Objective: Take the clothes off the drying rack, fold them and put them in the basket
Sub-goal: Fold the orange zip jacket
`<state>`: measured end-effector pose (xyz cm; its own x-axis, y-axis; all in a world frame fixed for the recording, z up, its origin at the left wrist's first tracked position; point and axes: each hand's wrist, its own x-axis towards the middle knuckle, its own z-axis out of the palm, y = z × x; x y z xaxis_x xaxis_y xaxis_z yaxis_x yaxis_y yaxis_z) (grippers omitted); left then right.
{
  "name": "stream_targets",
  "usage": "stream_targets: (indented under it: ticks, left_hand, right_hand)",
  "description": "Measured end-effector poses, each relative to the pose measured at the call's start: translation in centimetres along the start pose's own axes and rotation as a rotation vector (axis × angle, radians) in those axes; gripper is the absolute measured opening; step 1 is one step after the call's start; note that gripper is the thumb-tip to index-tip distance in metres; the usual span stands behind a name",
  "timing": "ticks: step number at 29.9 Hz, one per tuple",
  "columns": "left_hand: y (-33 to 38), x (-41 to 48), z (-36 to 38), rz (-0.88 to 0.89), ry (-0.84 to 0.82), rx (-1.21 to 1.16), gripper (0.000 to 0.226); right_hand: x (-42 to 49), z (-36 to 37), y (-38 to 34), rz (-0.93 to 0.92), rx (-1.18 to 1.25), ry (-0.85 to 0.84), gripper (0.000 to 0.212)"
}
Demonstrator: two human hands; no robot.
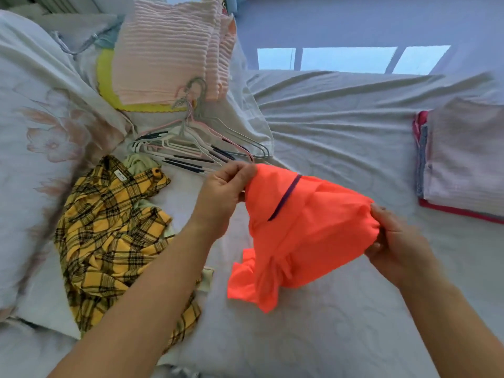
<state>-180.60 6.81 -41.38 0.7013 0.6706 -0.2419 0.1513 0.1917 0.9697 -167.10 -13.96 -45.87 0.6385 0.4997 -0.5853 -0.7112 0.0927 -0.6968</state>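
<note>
A bright orange garment (305, 236) with a dark stripe hangs bunched above the bed, held between both hands. My left hand (223, 195) pinches its upper left corner. My right hand (395, 244) grips its right side, fingers curled into the fabric. A crumpled yellow plaid shirt (109, 236) lies on the bed to the left, with a pale green piece partly under it. A stack of folded clothes (463, 162) sits at the right edge. No drying rack or basket is in view.
A pile of empty hangers (196, 143) lies on the grey sheet (341, 118) behind my left hand. Folded pink ribbed blankets (169, 50) are stacked at the back. A floral pillow (41, 126) fills the left side. Sunlit floor lies beyond the bed.
</note>
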Motion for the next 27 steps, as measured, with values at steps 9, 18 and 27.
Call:
stream_targets:
  ticks: [9,18,27]
  left_hand:
    - [-15.3,4.3,5.5,-0.322,-0.131,0.677,0.019]
    - [-24.0,-3.0,7.7,-0.134,-0.466,0.876,0.026]
    - [-21.5,-3.1,2.2,-0.411,0.03,0.319,0.029]
  right_hand:
    - [4.1,-8.9,4.8,0.061,-0.359,0.3,0.018]
    - [6.3,-7.7,16.4,0.089,-0.48,0.218,0.018]
    - [3.6,-9.5,13.6,-0.038,-0.372,0.293,0.044]
